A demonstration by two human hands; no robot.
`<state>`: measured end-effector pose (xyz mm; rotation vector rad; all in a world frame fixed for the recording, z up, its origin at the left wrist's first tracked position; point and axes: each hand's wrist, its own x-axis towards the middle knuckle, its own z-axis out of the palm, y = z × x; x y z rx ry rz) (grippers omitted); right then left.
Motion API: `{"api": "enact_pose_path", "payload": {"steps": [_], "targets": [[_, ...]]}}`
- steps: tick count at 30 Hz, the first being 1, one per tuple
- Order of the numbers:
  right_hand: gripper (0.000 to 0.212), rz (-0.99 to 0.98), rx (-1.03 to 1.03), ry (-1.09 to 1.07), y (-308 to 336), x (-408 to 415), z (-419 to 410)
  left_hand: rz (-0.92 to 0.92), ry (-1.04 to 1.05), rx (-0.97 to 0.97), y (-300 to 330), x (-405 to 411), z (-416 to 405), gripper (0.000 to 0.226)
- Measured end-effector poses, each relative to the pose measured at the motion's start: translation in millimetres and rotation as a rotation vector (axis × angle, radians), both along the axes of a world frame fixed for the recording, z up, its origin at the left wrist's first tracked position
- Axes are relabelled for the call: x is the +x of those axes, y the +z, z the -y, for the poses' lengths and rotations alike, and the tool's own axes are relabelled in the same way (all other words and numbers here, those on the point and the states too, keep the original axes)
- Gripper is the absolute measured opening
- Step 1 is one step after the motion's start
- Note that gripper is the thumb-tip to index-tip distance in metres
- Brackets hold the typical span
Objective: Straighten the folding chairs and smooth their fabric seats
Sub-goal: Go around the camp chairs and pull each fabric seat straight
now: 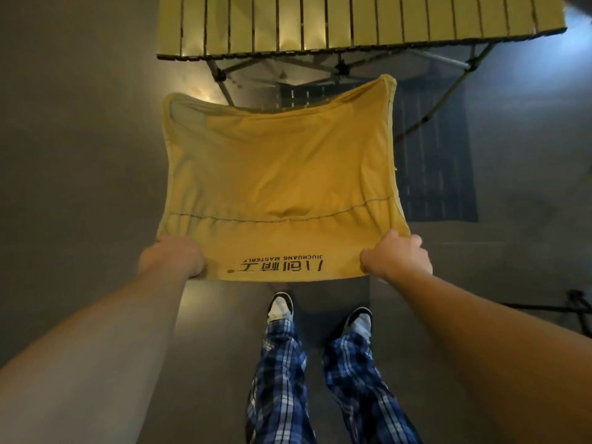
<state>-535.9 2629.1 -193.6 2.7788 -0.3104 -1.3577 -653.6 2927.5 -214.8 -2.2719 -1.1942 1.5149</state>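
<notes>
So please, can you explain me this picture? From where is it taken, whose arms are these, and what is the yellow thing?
The camera sits on a person's head and looks down, so the arms are their own. The left hand and right hand each grip a near corner of a yellow fabric chair seat, which is still wrinkled. Beyond it stands a slatted folding table. Below are the person's plaid trousers and shoes on a grey floor.

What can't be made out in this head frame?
- Chair frame and legs: hidden under the yellow fabric.
- Fingertips of the left hand and right hand: curled over the fabric's near corners.
- Slatted table: far side cut off by the top edge.
- Dark stand: cut off at right.
</notes>
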Motion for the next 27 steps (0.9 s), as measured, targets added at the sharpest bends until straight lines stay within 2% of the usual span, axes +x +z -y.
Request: {"api": "enact_pose_path", "payload": {"steps": [5,7,14,19,27], "targets": [[0.017,0.085,0.130,0.055,2,-12,-1,0.017,-0.054,0.015,0,-10,-3,0.049],[0.012,0.088,0.149,0.050,4,-20,-8,0.022,-0.042,0.019,2,-16,-10,0.048],[0.012,0.069,0.184,0.031,4,-44,-47,0.116,0.010,0.068,8,-54,-41,0.040],[0.031,0.069,0.106,0.037,7,-50,-58,0.239,0.011,0.080,12,-64,-53,0.035],[0.036,0.074,-0.022,0.122,9,-56,-67,0.281,0.003,0.031,11,-66,-57,0.038]]}}
